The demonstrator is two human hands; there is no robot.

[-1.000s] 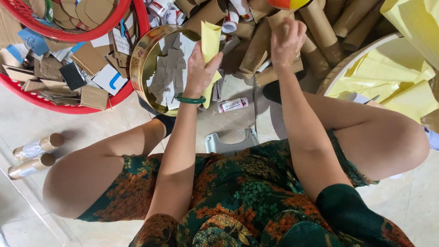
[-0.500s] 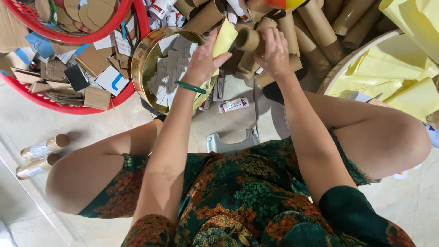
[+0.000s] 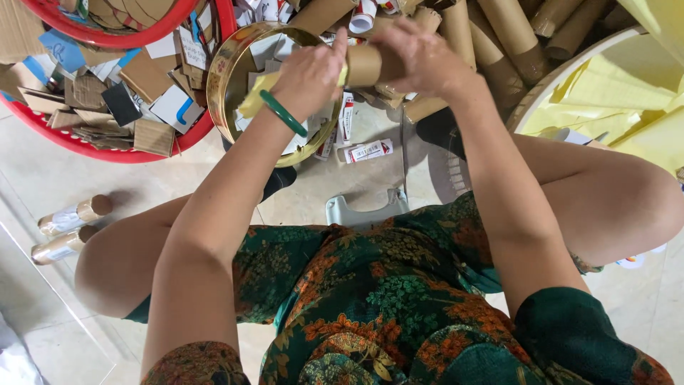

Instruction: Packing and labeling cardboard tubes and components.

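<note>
Cardboard, a brown stiff tube (image 3: 367, 65), sits above the round gold tin (image 3: 235, 57), right hand (image 3: 420, 57) fingers clamped on its body, left hand (image 3: 310, 71) fingers pinching soft yellow paper (image 3: 253, 100) against it. Probably light, crushable; best held mid-body.

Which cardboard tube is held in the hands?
The short brown tube between the left hand and right hand; the other tubes lie loose in the pile behind.
</note>
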